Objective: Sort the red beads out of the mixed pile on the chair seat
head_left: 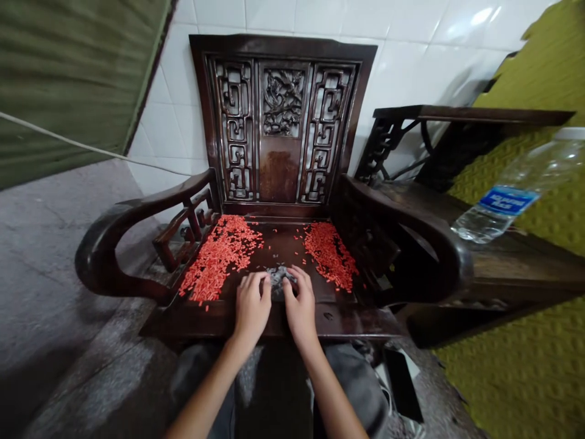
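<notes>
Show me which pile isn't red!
The grey pile, between the left hand and the right hand; the left pile and right pile are both red.

You can read no wording here with certainty. The one printed label near you, on your right, wraps the middle of a clear plastic bottle. The bottle is on a dark wooden surface, toward its left edge, near the curved end of the chair's armrest. The label is bright blue, with bold white characters set in two rows. They slant with the bottle and are too blurred for you to make out.
</notes>
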A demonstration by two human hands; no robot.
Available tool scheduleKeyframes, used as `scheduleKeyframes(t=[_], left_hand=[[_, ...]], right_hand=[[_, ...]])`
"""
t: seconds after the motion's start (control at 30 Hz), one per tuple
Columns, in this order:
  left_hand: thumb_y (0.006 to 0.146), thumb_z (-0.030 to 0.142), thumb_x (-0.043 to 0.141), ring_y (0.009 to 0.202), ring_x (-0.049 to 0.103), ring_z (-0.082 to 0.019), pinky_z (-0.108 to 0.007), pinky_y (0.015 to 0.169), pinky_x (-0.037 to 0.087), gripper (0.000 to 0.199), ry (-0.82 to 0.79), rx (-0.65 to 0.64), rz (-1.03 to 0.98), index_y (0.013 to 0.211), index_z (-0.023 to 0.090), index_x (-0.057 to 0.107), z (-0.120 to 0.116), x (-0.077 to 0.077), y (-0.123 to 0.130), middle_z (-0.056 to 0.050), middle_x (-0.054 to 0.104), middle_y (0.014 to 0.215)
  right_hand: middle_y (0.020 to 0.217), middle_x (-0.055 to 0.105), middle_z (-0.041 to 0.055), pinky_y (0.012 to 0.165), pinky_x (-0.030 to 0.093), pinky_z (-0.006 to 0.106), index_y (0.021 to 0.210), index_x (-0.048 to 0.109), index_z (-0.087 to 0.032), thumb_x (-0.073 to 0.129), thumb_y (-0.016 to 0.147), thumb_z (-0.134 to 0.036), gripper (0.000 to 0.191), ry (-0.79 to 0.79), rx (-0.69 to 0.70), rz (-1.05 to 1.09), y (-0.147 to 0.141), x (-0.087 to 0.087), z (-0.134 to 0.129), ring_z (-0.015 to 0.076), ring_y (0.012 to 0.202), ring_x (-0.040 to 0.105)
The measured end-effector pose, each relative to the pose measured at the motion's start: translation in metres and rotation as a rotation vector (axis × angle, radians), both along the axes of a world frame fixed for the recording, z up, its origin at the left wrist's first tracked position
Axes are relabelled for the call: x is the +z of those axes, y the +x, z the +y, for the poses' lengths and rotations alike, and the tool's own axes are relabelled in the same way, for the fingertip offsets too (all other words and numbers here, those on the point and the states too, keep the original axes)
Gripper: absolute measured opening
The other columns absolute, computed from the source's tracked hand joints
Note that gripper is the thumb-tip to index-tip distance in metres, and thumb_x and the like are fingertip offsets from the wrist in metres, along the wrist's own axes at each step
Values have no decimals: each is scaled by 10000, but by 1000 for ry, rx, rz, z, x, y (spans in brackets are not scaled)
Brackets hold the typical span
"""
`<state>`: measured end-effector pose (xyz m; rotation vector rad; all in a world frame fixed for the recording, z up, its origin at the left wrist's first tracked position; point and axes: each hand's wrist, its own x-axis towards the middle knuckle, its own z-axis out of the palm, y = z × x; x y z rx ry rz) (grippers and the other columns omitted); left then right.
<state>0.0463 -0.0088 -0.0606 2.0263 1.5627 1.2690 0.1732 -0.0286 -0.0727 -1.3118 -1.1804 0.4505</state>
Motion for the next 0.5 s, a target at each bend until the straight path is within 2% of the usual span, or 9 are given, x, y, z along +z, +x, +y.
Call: scheduleKeyframes(t=[0.1,0.23,0.37,0.47,0.5], left_hand=[[1027,296,443,1268,560,-294,-477,1102,427,321,98,79,340,1224,175,664,15,0,-13,-132,673,1303],[1044,314,402,1430,425,-350,-582,1195,305,462,65,210,565,1401,88,588,29,-11,-16,-176,564,1479],[1066,356,340,1497,336,-366,-650,1228,181,537,16,269,662,1487,70,512,31,-21,-9,-180,474,1558],[1070,369,320,1517,302,-372,-658,1228,172,550,-19,292,680,1491,71,510,30,-24,-8,-174,438,1583],[1070,371,319,1518,300,-375,-661,1227,168,549,-26,298,683,1488,75,517,30,-24,-8,-172,436,1585]], right_hand=[[1354,624,122,1154,411,427,1249,673,-194,486,1009,-345,339,9,11,8,-3,-2,0,236,1290,559],[1397,625,125,1164,408,433,1329,648,-179,449,1028,-430,439,-46,24,43,4,1,13,242,1313,562],[1522,535,123,1228,329,414,1470,550,-154,369,1041,-561,618,-107,132,-73,17,13,67,239,1434,473],[1641,365,93,1274,217,382,1592,368,-147,164,1058,-608,734,-267,250,-302,18,15,121,197,1544,293],[1653,337,93,1278,194,398,1604,342,-145,162,1056,-613,743,-297,277,-344,17,13,138,203,1560,250]])
